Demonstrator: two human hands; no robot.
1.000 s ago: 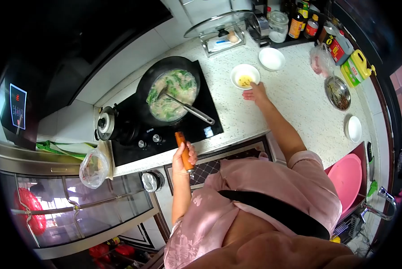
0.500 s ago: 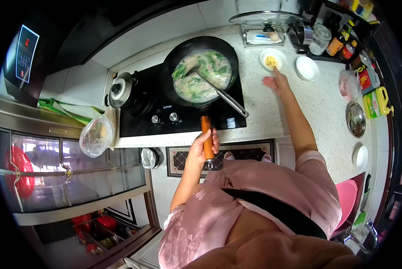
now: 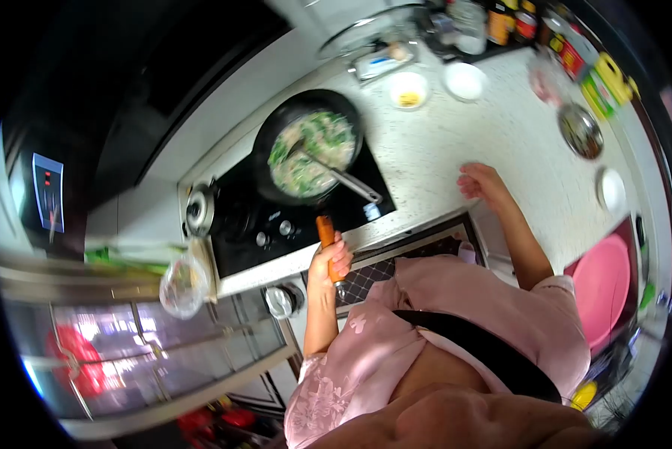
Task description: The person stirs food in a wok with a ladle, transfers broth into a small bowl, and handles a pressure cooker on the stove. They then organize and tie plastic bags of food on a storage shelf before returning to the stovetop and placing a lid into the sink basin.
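Note:
My left hand [image 3: 331,259] is wrapped round the orange-brown handle [image 3: 325,230] of a black wok [image 3: 264,135] on the black cooktop [image 3: 235,251]. Greens in pale broth [image 3: 317,142] fill the wok, and a metal spatula [image 3: 351,182] leans in it, its handle over the rim. Over the front part of the counter is my right hand [image 3: 482,183], its fingers loosely curled and slightly blurred; whether they are apart is unclear. It touches no bowl. Beyond it stand a white bowl with yellow bits [image 3: 408,93] and another white bowl [image 3: 465,81].
A lidded pot [image 3: 199,211] stands at the cooktop's left. Along the back are a glass lid [image 3: 369,30] and bottles [image 3: 499,24]. At the right are a metal bowl [image 3: 580,132], a white bowl [image 3: 611,190], an oil jug [image 3: 607,86] and a pink basin [image 3: 601,292].
My right hand has drawn back from the bowl with yellow bits toward the counter's front edge. My left hand has kept hold of the wok handle. The camera view has turned.

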